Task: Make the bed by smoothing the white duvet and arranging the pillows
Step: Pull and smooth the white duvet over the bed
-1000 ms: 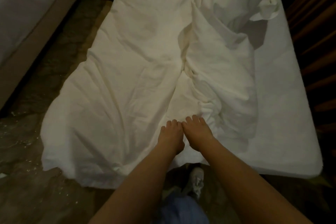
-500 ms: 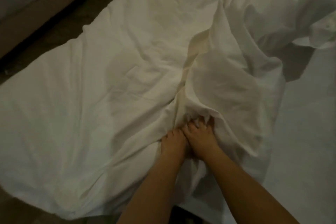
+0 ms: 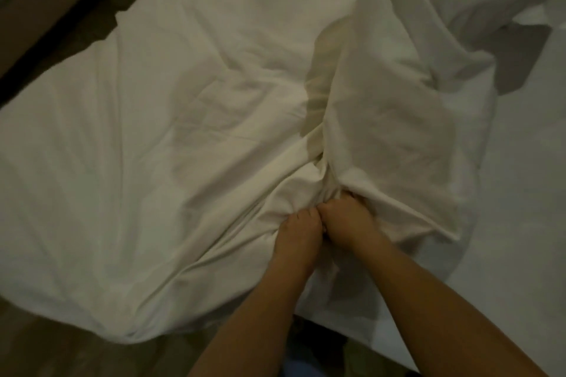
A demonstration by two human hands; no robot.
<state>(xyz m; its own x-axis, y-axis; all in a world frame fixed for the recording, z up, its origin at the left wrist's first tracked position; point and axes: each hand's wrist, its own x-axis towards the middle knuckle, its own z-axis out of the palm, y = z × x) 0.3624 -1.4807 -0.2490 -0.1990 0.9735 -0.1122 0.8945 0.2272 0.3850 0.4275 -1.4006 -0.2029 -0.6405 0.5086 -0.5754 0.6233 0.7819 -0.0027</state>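
Nearest the camera, a patch of blue clothing (image 3: pixel 294 369) shows at the bottom edge, between the two bare forearms. Brown floor (image 3: pixel 76 346) lies to the left of it, below the hanging edge of the duvet.

Both forearms reach forward to the white duvet (image 3: pixel 153 147), which covers most of the bed and overhangs its near-left side toward the floor. The left hand (image 3: pixel 298 231) and the right hand (image 3: pixel 346 220) sit side by side, touching each other, near the lower middle of the duvet. The fingers of both hands are curled and buried in a gathered bunch of duvet fabric; each hand grips that bunch. Creases radiate from the grip point outward across the duvet.

Just beyond the hands, a deep fold runs away from the grip point up the middle of the duvet. To the right of this fold the duvet is heaped in a thick, rumpled ridge.

Right of the duvet, the bare white bed sheet (image 3: pixel 520 223) is exposed along the bed's right side.

Farthest, beyond the upper-left edge of the duvet, a dark gap and a brown frame edge (image 3: pixel 46 18) run diagonally.
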